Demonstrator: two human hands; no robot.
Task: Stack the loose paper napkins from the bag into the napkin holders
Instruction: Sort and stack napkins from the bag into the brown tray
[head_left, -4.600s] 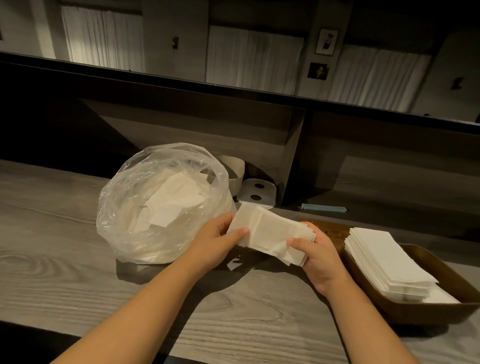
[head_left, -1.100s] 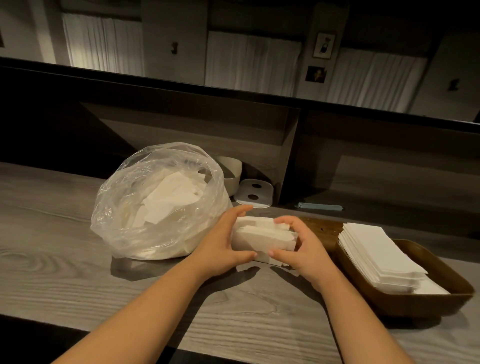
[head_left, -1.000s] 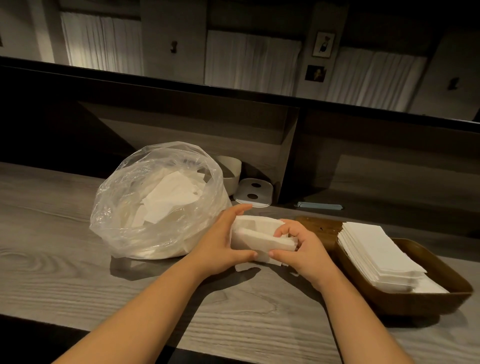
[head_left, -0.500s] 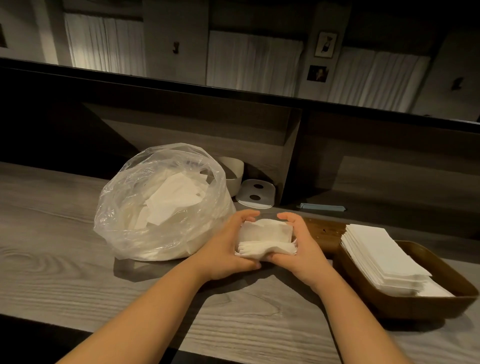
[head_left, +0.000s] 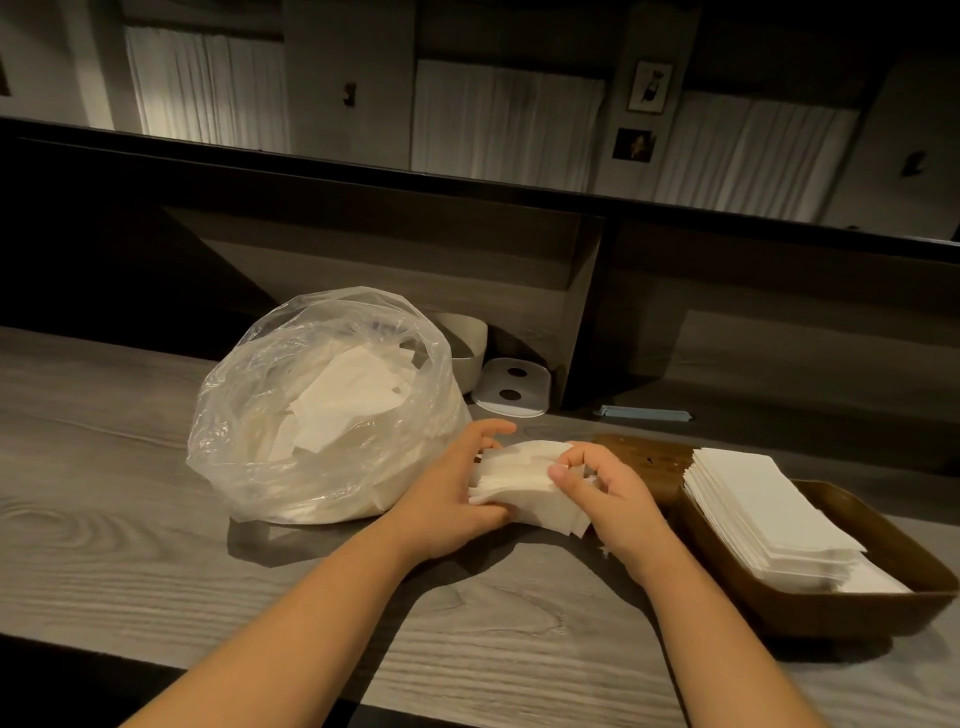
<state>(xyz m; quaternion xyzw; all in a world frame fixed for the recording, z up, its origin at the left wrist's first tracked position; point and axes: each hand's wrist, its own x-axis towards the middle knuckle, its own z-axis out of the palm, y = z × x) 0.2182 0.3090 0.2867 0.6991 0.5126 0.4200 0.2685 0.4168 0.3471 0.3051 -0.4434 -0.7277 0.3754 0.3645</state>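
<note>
We hold a bundle of napkins (head_left: 524, 480) between both hands, low over the counter (head_left: 130, 499), just right of the bag (head_left: 322, 410) and just left of the holder (head_left: 852, 597). Our left hand (head_left: 449, 499) cups the bundle's left end, its fingers curled round the far edge and the thumb tucked under the near side. Our right hand (head_left: 608, 491) pinches the right end, thumb on top and fingers bent behind. The sheets are fanned and uneven, with corners poking out at the lower right.

We judge that we are at the squaring-up step: the loose sheets are out of the bag but not yet neat enough to stack. The bag holds many more crumpled napkins, so the task looks far from done. The holder already carries a tall, tidy stack (head_left: 763, 512) that leans toward its left end.

Next we would need to tap the edges flush, then carry the bundle right and lay it flat on the stack with its long side matching. A loose grip could let the fanned sheets slip out.
</note>
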